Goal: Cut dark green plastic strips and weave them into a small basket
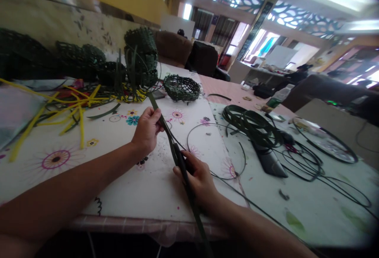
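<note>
A long, flat dark green plastic strip (pixel 154 102) slants across the table in front of me. My left hand (pixel 147 128) pinches it near its far end, thumb on top. Lower down, my right hand (pixel 197 177) is closed around a slim black-handled tool (pixel 181 164), probably a cutter, lying along the strip. Its blade cannot be made out. The strip passes beneath this hand and hangs over the table's near edge. A thin dark strand (pixel 225 179) curls over the table to the right of the tool.
Woven green baskets (pixel 182 88) stand at the back left, beside yellow strips (pixel 81 125). On the right lie a coil of wide green strip (pixel 251 125), loops of thin cord (pixel 308 167) and a clear bottle (pixel 278 98). Brown chairs stand behind the table.
</note>
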Demonstrator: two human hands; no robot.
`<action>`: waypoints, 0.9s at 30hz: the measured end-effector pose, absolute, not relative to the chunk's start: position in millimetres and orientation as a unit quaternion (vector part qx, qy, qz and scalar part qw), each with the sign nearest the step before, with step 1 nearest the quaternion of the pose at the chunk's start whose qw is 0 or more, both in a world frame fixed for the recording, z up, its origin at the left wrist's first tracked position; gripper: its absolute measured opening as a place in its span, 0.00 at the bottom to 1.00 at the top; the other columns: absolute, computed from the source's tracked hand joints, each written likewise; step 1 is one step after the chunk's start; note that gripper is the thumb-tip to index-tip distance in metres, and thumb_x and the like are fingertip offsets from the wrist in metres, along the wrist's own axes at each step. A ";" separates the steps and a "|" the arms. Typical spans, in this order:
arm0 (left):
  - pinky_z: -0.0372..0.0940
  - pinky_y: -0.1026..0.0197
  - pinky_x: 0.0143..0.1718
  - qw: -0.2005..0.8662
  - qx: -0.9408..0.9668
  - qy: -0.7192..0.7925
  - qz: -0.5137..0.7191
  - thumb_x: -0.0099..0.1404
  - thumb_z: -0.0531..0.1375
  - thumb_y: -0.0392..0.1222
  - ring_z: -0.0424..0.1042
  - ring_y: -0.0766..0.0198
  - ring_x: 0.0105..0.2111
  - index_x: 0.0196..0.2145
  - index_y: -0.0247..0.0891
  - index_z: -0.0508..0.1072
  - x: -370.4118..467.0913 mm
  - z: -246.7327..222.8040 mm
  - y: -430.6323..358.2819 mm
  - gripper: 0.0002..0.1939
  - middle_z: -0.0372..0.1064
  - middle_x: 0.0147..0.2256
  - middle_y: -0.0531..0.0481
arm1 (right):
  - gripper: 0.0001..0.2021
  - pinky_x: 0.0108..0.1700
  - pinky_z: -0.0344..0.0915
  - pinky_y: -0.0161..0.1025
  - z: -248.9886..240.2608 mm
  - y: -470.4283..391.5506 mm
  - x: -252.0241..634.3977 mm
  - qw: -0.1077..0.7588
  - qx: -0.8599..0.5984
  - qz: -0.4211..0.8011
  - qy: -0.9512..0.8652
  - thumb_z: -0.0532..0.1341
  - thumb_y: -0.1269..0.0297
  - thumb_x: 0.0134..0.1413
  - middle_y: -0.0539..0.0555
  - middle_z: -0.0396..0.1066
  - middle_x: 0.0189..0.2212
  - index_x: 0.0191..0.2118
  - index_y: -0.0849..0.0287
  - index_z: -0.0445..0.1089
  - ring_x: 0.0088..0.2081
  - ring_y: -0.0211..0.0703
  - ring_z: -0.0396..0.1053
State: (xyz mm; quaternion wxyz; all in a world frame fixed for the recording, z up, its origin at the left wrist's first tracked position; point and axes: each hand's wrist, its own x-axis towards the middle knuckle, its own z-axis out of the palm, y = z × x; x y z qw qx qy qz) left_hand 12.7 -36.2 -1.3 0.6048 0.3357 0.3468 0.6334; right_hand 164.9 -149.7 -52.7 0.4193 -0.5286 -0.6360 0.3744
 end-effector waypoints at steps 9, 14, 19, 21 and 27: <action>0.47 0.72 0.15 0.620 0.281 0.361 0.638 0.66 0.57 0.31 0.50 0.76 0.14 0.22 0.36 0.60 2.0 -6.0 -14.7 0.16 0.54 0.17 0.58 | 0.09 0.29 0.56 0.34 -49.5 -148.4 166.0 0.396 -0.522 0.390 -0.647 0.65 0.59 0.55 0.46 0.60 0.24 0.35 0.60 0.71 0.27 0.35 0.56; 0.50 0.72 0.16 0.607 0.285 0.385 0.635 0.68 0.56 0.31 0.51 0.75 0.14 0.24 0.36 0.60 3.4 -3.2 -15.5 0.15 0.53 0.17 0.59 | 0.15 0.31 0.59 0.34 -57.0 -147.7 166.0 0.403 -0.533 0.373 -0.643 0.67 0.58 0.53 0.48 0.67 0.27 0.45 0.59 0.73 0.29 0.37 0.62; 0.51 0.72 0.17 0.590 0.318 0.385 0.634 0.69 0.55 0.30 0.52 0.74 0.16 0.25 0.37 0.60 12.7 -1.0 -30.8 0.14 0.53 0.18 0.59 | 0.19 0.34 0.61 0.35 -58.8 -148.6 166.8 0.425 -0.520 0.382 -0.635 0.67 0.58 0.53 0.49 0.69 0.30 0.49 0.57 0.72 0.31 0.38 0.64; 0.52 0.71 0.18 0.588 0.328 0.380 0.635 0.69 0.55 0.30 0.53 0.74 0.16 0.25 0.37 0.60 13.6 -0.9 -33.5 0.14 0.53 0.18 0.59 | 0.17 0.33 0.59 0.34 -58.0 -148.5 166.8 0.432 -0.513 0.389 -0.631 0.67 0.57 0.54 0.48 0.66 0.29 0.47 0.57 0.73 0.30 0.37 0.61; 0.54 0.71 0.19 0.590 0.339 0.358 0.640 0.67 0.57 0.32 0.53 0.74 0.16 0.25 0.37 0.60 11.6 -4.7 -31.7 0.13 0.54 0.19 0.58 | 0.14 0.29 0.54 0.33 -52.5 -148.9 167.1 0.425 -0.512 0.400 -0.630 0.66 0.57 0.55 0.46 0.59 0.25 0.43 0.59 0.73 0.28 0.35 0.56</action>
